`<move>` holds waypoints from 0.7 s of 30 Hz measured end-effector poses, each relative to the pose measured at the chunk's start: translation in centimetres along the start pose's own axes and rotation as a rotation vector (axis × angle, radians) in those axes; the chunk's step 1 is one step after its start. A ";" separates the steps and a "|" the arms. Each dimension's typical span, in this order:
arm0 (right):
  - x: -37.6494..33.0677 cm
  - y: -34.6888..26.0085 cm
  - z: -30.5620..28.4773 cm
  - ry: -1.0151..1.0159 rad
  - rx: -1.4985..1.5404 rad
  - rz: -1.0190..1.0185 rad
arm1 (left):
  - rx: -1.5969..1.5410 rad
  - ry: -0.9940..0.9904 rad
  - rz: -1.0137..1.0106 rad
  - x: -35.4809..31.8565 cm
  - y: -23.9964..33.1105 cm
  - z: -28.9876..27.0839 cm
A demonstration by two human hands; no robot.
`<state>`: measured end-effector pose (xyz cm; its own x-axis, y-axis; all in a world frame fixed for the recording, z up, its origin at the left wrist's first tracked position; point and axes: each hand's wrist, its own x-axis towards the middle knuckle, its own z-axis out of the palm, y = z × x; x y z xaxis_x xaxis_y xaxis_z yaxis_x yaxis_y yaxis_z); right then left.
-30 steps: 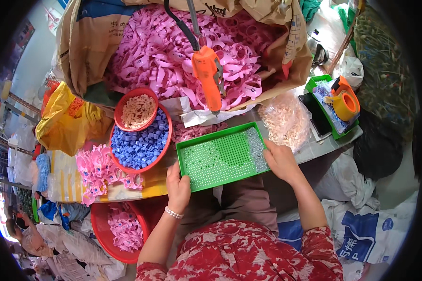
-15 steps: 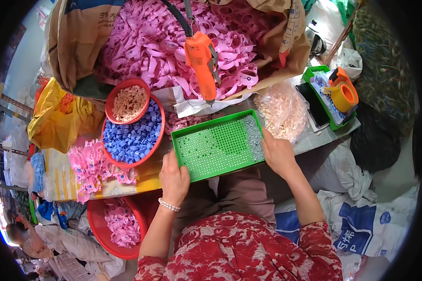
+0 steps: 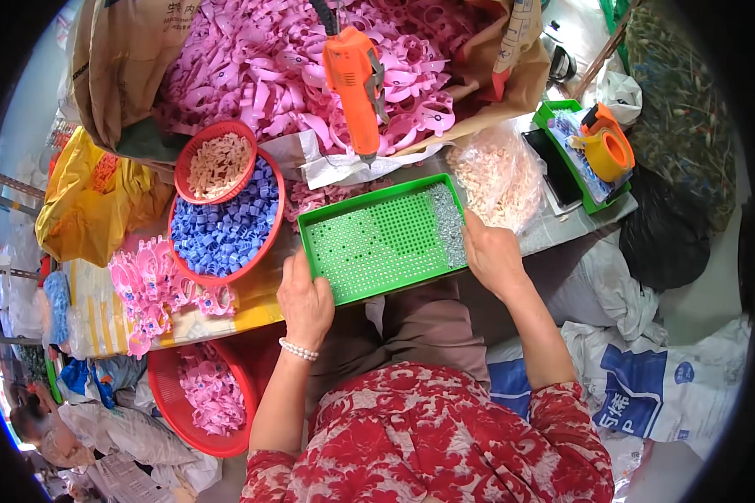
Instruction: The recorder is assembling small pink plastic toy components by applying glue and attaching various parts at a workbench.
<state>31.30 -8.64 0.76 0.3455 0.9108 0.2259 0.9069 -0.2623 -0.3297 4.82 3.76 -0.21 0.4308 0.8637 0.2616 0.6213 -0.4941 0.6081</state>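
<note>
Head view: green perforated tray point(image 3: 386, 239) is being gripped at 9 o'clock by left hand point(image 3: 304, 300) and at 3 o'clock by right hand point(image 3: 493, 256), mid-shake probably, so level sifting seems needed next.

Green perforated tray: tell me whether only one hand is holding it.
No. The left hand grips the green perforated tray at its near left corner while the right hand holds its right edge.
</note>
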 end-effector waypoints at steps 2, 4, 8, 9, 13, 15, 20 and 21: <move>-0.1 -0.2 -0.4 0.010 -0.008 -0.003 | 0.002 0.008 -0.002 0.1 0.1 -0.1; -0.1 -0.4 -0.4 -0.046 -0.072 0.027 | -0.018 -0.009 -0.004 -0.1 -0.2 -0.2; 0.2 -2.4 -3.1 -0.083 -0.103 0.051 | 0.075 0.134 0.071 -1.1 1.3 -1.5; 0.6 -2.2 -3.4 -0.070 -0.107 0.050 | 0.072 0.143 0.082 -1.3 1.9 -2.0; 3.9 -1.4 -4.3 0.143 0.022 -0.048 | 0.093 0.255 0.311 0.2 3.5 -3.5; 6.3 -0.2 -3.8 0.101 0.103 -0.166 | 0.093 0.166 0.457 3.7 4.4 -3.9; 12.5 0.5 -1.1 -0.240 -0.084 -0.206 | 0.351 -0.009 0.382 13.0 6.6 -3.2; 13.3 0.4 -0.7 -0.315 -0.120 -0.206 | 0.414 -0.038 0.460 14.3 6.3 -2.8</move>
<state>36.40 3.20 4.25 0.0796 0.9966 -0.0229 0.9777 -0.0826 -0.1930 13.08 13.24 9.49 0.7333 0.5525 0.3963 0.5655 -0.8192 0.0958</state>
